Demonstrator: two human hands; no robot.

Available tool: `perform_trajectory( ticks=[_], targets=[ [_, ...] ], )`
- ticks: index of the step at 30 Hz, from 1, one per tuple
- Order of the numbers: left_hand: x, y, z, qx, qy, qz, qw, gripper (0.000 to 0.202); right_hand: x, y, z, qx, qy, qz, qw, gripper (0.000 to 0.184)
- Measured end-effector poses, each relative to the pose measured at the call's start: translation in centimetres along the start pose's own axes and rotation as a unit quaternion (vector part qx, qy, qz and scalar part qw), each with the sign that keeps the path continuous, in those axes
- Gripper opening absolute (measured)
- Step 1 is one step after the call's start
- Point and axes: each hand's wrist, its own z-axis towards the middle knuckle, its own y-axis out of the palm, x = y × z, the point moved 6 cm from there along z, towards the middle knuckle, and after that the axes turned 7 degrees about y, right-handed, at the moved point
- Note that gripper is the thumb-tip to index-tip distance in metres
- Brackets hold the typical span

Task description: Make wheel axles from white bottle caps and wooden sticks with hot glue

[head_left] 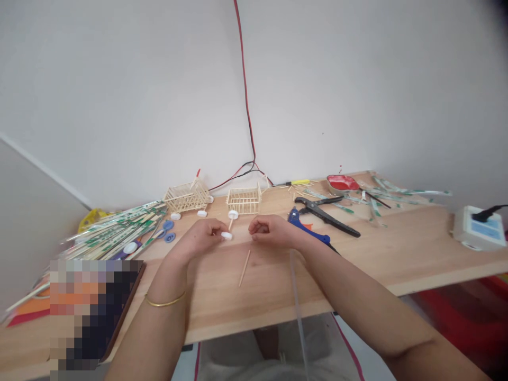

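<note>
My left hand (pixel 202 236) is closed, its fingertips at a white bottle-cap wheel (pixel 226 236). A short wooden stick (pixel 230 224) runs from that wheel to a second white wheel (pixel 233 214). To the right, my right hand (pixel 270 230) is curled with thumb and fingers together; whether anything sits in them is hidden. A loose wooden stick (pixel 244 268) lies on the table below the hands. Just behind them stands a small slatted cart body (pixel 243 201) of wooden sticks. Another stick cart (pixel 186 197), with white wheels, is at the back left.
Wrapped chopsticks (pixel 119 230) and blue caps (pixel 169 231) lie at left, near a pixelated dark-edged object (pixel 119 307). A blue glue gun (pixel 309 227), black pliers (pixel 327 216), a red-topped container (pixel 342 183) and wrappers are at right. A white power strip (pixel 478 227) sits far right.
</note>
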Motion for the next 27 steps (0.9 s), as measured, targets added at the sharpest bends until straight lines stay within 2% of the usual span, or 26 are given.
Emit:
perform_trajectory(
  ticks=[3, 5, 6, 7, 9, 11, 13, 14, 16, 19, 21, 24, 27],
  targets=[
    [-0.4, -0.4, -0.4, -0.033, -0.017, 0.041, 0.998, 0.014, 0.5, 0.2, 0.0, -0.021, 0.005, -0.046, 0.999, 0.013],
    [-0.5, -1.1, -0.5, -0.020, -0.028, 0.039, 0.999, 0.015, 0.7, 0.2, 0.0, -0.026, 0.009, -0.064, 0.998, 0.014],
    [-0.6, -1.7, -0.6, 0.005, -0.035, 0.031, 0.999, 0.017, 0.7, 0.2, 0.0, -0.026, 0.011, -0.068, 0.997, 0.014],
    [-0.9, -2.5, -0.7, 0.045, -0.046, 0.024, 0.998, 0.021, 0.6, 0.1, -0.1, -0.025, 0.011, -0.069, 0.997, 0.014],
    [-1.9, -4.9, -1.5, 0.163, -0.088, 0.026, 0.982, 0.025, 0.3, 0.0, -0.1, -0.014, 0.006, -0.069, 0.997, 0.013],
    [-3.3, -7.2, -2.8, 0.287, -0.153, 0.058, 0.944, 0.029, -0.1, -0.2, -0.1, 0.001, 0.001, -0.069, 0.998, 0.014],
    [-4.4, -8.7, -4.1, 0.363, -0.211, 0.085, 0.903, 0.039, -0.4, -0.3, -0.1, 0.014, 0.001, -0.065, 0.998, 0.017],
    [-4.8, -9.0, -4.5, 0.375, -0.230, 0.096, 0.893, 0.042, -0.5, -0.3, -0.1, 0.020, 0.003, -0.062, 0.998, 0.019],
    [-5.4, -8.7, -4.4, 0.343, -0.243, 0.113, 0.900, 0.042, -0.6, -0.4, -0.1, 0.029, 0.007, -0.055, 0.998, 0.022],
    [-5.7, -6.3, -2.8, 0.209, -0.197, 0.117, 0.951, 0.033, -0.7, -0.5, -0.2, 0.038, 0.006, -0.051, 0.998, 0.023],
    [-5.7, -4.3, -1.8, 0.138, -0.163, 0.111, 0.971, 0.039, -0.9, -0.6, -0.2, 0.040, 0.004, -0.051, 0.998, 0.023],
    [-5.6, -2.5, -1.0, 0.097, -0.136, 0.129, 0.977, 0.032, -1.3, -1.0, -0.5, 0.045, -0.002, -0.050, 0.998, 0.022],
    [-5.1, -1.8, -0.5, 0.081, -0.113, 0.175, 0.975, 0.025, -1.9, -1.5, -0.9, 0.052, -0.014, -0.050, 0.997, 0.020]
  ],
)
